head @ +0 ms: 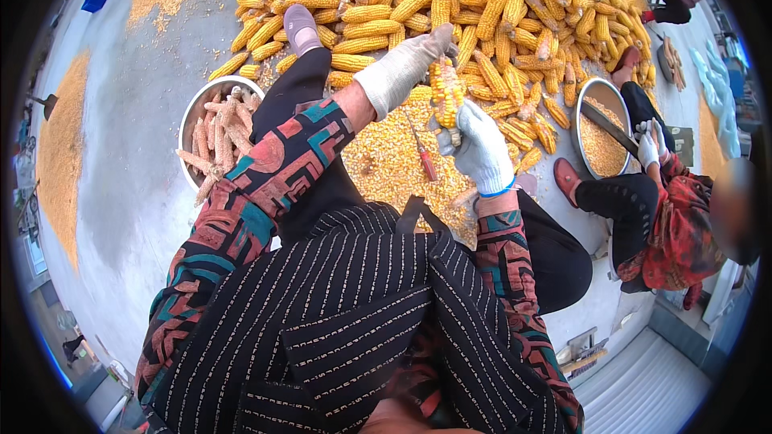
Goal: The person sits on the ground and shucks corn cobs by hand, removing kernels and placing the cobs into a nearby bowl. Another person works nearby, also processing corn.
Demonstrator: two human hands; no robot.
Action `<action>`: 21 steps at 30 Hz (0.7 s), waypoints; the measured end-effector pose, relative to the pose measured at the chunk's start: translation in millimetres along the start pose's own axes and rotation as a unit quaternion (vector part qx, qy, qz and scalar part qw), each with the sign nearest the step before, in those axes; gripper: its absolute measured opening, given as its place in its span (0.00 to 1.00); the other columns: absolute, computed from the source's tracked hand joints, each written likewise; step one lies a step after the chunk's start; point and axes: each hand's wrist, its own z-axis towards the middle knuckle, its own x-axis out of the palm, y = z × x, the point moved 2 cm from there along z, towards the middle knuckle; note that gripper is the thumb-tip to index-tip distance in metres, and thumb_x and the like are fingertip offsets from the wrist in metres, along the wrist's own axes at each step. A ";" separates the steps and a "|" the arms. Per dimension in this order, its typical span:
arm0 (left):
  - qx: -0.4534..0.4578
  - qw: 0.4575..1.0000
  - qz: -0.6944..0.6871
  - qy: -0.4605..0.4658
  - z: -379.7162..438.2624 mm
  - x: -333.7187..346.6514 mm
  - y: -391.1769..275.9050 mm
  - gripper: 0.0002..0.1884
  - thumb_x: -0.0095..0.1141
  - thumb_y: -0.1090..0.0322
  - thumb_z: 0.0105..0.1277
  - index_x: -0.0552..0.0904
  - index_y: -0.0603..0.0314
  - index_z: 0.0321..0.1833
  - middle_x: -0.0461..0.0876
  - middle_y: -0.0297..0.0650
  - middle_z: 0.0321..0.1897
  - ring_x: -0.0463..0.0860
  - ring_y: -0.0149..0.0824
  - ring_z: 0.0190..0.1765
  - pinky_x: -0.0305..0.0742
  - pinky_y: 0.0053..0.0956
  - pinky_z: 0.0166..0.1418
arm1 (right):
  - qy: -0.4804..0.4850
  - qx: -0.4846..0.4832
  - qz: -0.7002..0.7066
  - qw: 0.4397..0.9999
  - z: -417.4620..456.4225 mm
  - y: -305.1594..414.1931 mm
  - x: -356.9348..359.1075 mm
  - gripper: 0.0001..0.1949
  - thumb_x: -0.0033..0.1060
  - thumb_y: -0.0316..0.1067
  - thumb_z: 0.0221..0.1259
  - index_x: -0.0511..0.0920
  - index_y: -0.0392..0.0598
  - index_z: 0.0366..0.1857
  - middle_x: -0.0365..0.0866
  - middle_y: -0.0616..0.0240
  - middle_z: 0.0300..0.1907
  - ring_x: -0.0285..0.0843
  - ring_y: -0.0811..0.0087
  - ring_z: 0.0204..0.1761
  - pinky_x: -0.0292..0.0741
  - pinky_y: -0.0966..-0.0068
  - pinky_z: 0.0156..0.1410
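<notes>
My right hand, in a white knit glove, grips the lower end of a corn cob with patches of kernels gone. Over the cob's upper end lies my left hand, also gloved; its fingertips are partly hidden, but they touch or nearly touch the cob. Below both hands, a screwdriver with a red handle rests on a heap of loose corn kernels between my legs. A large pile of yellow corn cobs lies just beyond my hands.
At the left stands a metal basin of stripped cobs. To the right, a seated person in gloves works at a basin of kernels with a long bar across it. Kernels are spread on the floor at far left. Another person is at upper right.
</notes>
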 end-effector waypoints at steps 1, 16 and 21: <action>-0.027 0.997 -0.054 0.037 -0.7 7.2 4.3 0.31 0.47 0.35 0.70 0.80 0.63 0.47 0.82 0.39 0.39 0.82 0.34 0.44 0.77 0.30 0.52 | 0.005 0.013 0.000 1.000 -7.3 4.9 13.9 0.16 0.52 0.37 0.70 0.72 0.39 0.55 0.79 0.64 0.37 0.77 0.78 0.29 0.77 0.79 0.35; 0.005 0.986 -0.150 -0.078 -12.1 48.4 40.3 0.27 0.46 0.42 0.74 0.79 0.60 0.29 0.82 0.42 0.32 0.79 0.32 0.39 0.74 0.29 0.47 | -0.255 0.047 0.036 0.965 -5.5 -15.7 12.2 0.18 0.57 0.57 0.65 0.77 0.52 0.39 0.78 0.70 0.28 0.74 0.76 0.21 0.65 0.82 0.18; -0.030 0.958 -0.257 -0.120 -2.2 36.8 57.9 0.21 0.48 0.47 0.75 0.78 0.59 0.34 0.81 0.41 0.31 0.80 0.36 0.36 0.78 0.31 0.39 | -0.227 -0.107 -0.526 0.813 -5.8 -6.7 10.0 0.21 0.58 0.51 0.65 0.77 0.43 0.50 0.79 0.67 0.25 0.73 0.81 0.20 0.67 0.83 0.21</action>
